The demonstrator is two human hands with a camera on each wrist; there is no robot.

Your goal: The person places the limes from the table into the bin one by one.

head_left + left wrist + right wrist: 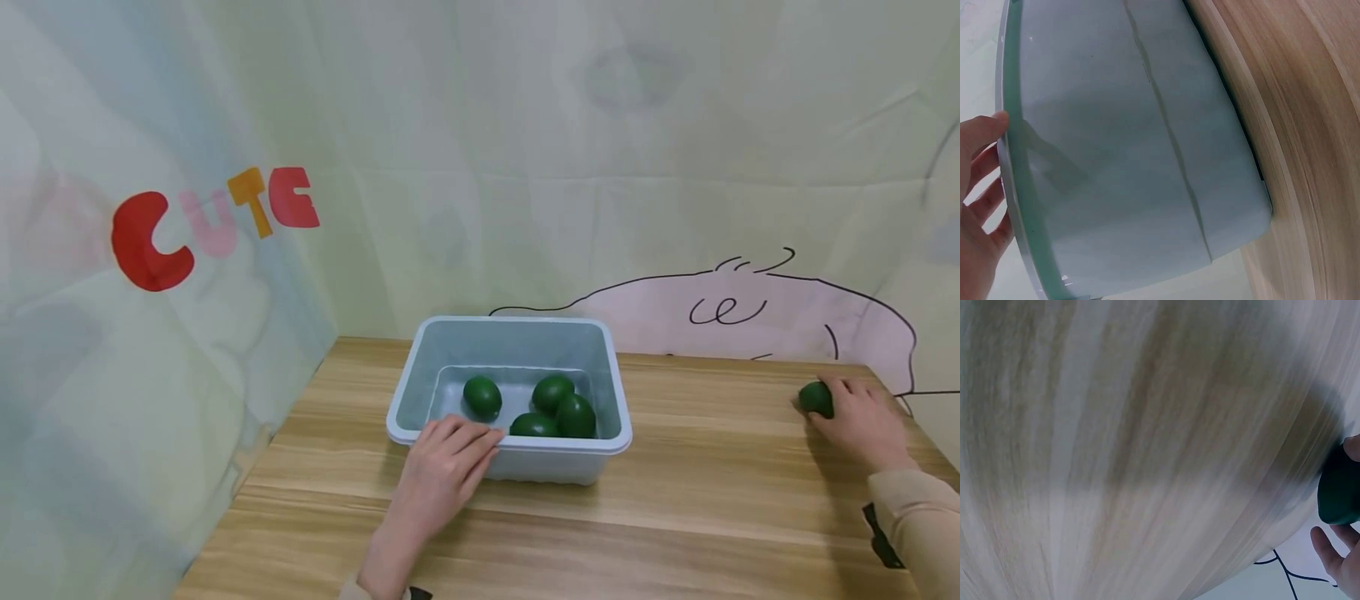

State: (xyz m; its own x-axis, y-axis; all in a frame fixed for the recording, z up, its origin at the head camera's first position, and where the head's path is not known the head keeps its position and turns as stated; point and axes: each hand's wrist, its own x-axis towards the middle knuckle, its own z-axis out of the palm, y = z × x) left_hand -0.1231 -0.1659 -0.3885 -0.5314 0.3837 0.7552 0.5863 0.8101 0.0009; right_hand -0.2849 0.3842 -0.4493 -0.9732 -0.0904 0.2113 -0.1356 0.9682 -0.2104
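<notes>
A pale blue-grey plastic tub [517, 333] stands on the table, with several dark green avocados [482, 397] on its floor. Three of them lie grouped at the right, and one is apart toward the left. My left hand [448, 467] grips the tub's near rim; in the left wrist view the thumb [999, 122] lies against the rim's outer side and the other fingers are behind it. Far to the right, my right hand [866, 423] holds another avocado [816, 399] between thumb and fingers, at the table's back right. Only part of that fruit shows in the right wrist view.
The wood-grain table [705, 500] extends on both sides of the tub. A printed cloth [465, 167] hangs behind it and along the left, with coloured letters [153, 242] and a line drawing at the right.
</notes>
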